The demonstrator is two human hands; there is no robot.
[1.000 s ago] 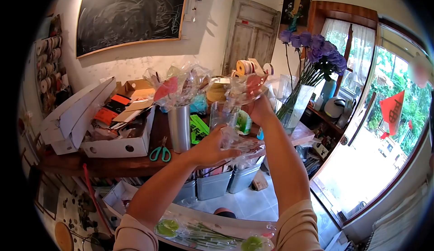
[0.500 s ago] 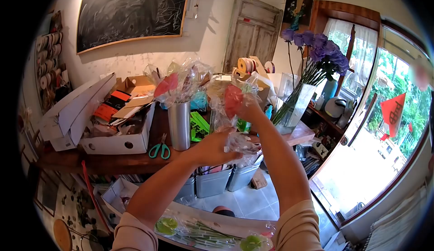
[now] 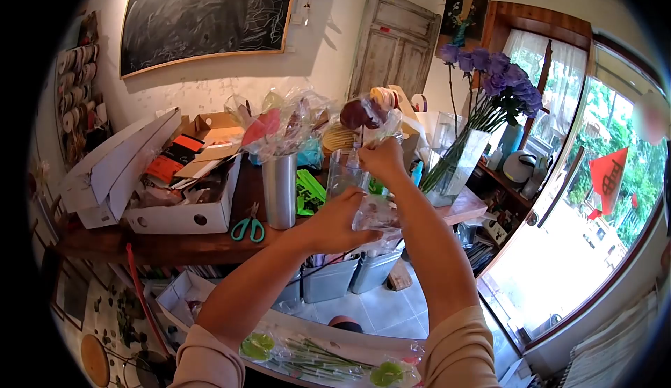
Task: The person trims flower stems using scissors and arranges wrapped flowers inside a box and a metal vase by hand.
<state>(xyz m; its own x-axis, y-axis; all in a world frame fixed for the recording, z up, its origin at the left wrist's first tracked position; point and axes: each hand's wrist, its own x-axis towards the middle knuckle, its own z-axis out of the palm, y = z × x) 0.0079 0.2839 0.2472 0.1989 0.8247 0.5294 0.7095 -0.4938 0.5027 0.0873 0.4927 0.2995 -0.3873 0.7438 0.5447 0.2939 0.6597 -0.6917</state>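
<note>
My right hand (image 3: 383,160) is closed around the stem of a dark maroon anthurium (image 3: 362,113), just below its bloom. Clear plastic hangs about the flower. Lower and to the left, my left hand (image 3: 341,222) is closed on a crumpled clear plastic sleeve (image 3: 377,215); a thin dark stem runs out below it. Beside the hands stands a metal vase (image 3: 279,192) of plastic-wrapped flowers, including a pink-red anthurium (image 3: 261,128). Teal-handled scissors (image 3: 248,228) lie on the wooden table (image 3: 203,246).
A white box (image 3: 182,223) of papers and packaging sits at the left. Purple roses (image 3: 500,74) stand in a glass vase (image 3: 461,164) at the right. Grey bins (image 3: 330,281) are below the table. Nearest me, wrapped green anthuriums (image 3: 258,346) lie on a white surface.
A red flower was below my right hand's top edge; now a dark maroon bloom shows higher, above that hand. The right hand has shifted slightly; the left stays nearly in place.
</note>
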